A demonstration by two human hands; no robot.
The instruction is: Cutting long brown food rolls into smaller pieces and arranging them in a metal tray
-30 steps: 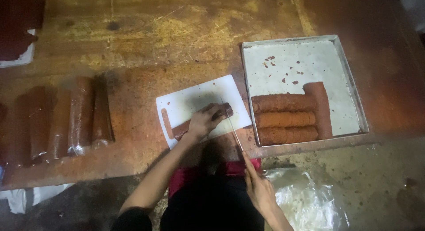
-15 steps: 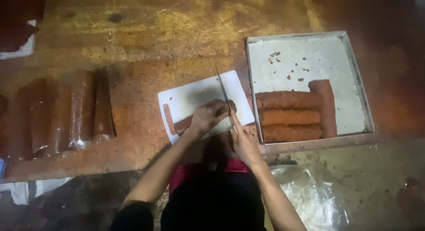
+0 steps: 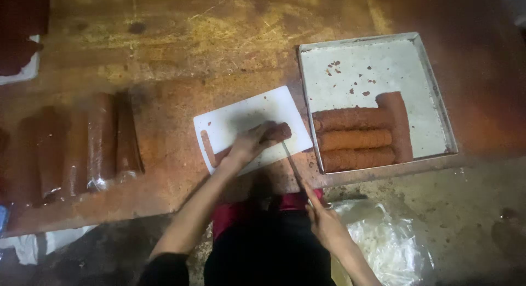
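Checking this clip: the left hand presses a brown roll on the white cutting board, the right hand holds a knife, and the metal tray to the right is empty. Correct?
Not quite. The head view shows the metal tray is not empty: several brown rolls lie in it, with crumbs. The rest stands: the left hand presses a brown roll on the white cutting board, and the right hand holds a knife.

One view only, head-mounted, looking almost straight down from above the worker's own body. Near enough to fill the lower frame with both forearms, high enough to take in the whole white cutting board (image 3: 249, 124) at centre, the metal tray (image 3: 438, 108) at right and the wrapped rolls (image 3: 101, 140) at left. Top of frame facing away from the wearer, across the worn brown tabletop (image 3: 181, 39). No second view to share.
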